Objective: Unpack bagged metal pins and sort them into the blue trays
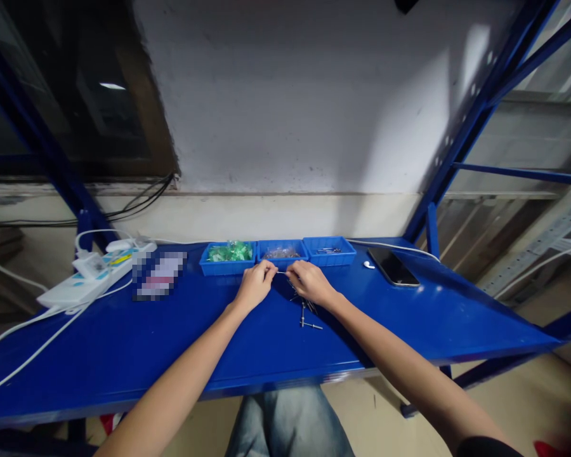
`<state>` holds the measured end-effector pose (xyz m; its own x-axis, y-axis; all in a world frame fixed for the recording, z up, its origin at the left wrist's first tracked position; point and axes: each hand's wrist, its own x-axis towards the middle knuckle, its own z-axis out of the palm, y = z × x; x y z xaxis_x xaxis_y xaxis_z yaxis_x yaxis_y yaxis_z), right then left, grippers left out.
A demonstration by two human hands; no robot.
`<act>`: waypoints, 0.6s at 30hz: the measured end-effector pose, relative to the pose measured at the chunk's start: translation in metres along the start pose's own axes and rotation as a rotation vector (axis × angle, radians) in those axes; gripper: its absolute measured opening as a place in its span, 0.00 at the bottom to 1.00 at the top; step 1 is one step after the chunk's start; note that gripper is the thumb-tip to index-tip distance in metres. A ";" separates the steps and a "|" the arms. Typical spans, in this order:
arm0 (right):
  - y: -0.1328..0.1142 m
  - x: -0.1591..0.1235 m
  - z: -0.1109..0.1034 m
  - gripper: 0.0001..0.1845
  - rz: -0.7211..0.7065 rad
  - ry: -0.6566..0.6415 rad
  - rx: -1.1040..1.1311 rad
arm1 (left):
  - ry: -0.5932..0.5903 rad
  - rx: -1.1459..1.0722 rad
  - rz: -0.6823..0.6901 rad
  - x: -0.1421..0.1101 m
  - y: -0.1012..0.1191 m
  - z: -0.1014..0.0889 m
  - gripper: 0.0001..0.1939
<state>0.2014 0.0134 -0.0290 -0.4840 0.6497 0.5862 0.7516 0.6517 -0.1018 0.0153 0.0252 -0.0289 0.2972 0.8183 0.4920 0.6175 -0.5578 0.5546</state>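
Observation:
My left hand (258,282) is closed in a pinch just in front of the blue bins. Facing it, my right hand (308,280) is pinched too. A thin metal pin (281,273) spans the small gap between the fingertips of both hands; its ends are hidden by the fingers. Below my right hand, several slim metal pins with thicker collars (311,326) lie loose on the blue table (181,346), some partly covered by the hand.
Three blue bins stand in a row: one with green pieces (238,251), one with small brownish parts (282,252), one with metal pins (330,250). A phone (393,267) and white earbud (368,264) lie right. A power strip (88,282) with cables and a pixelated item (159,277) lie left.

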 end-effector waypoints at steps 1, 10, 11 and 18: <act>-0.001 0.000 0.000 0.08 -0.018 -0.002 0.002 | 0.001 0.001 -0.011 0.000 0.000 0.000 0.11; 0.021 0.003 -0.020 0.12 0.131 0.228 -0.132 | -0.031 0.002 0.009 -0.001 0.006 0.001 0.14; 0.031 0.001 -0.025 0.12 0.234 0.299 -0.167 | -0.043 0.021 0.055 -0.002 0.006 0.002 0.13; 0.069 -0.014 -0.038 0.12 0.593 0.353 -0.168 | -0.306 0.253 0.248 -0.012 0.011 0.015 0.19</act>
<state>0.2768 0.0344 -0.0138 0.1808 0.6922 0.6987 0.9161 0.1399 -0.3757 0.0294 0.0114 -0.0385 0.6360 0.6892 0.3471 0.6478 -0.7213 0.2452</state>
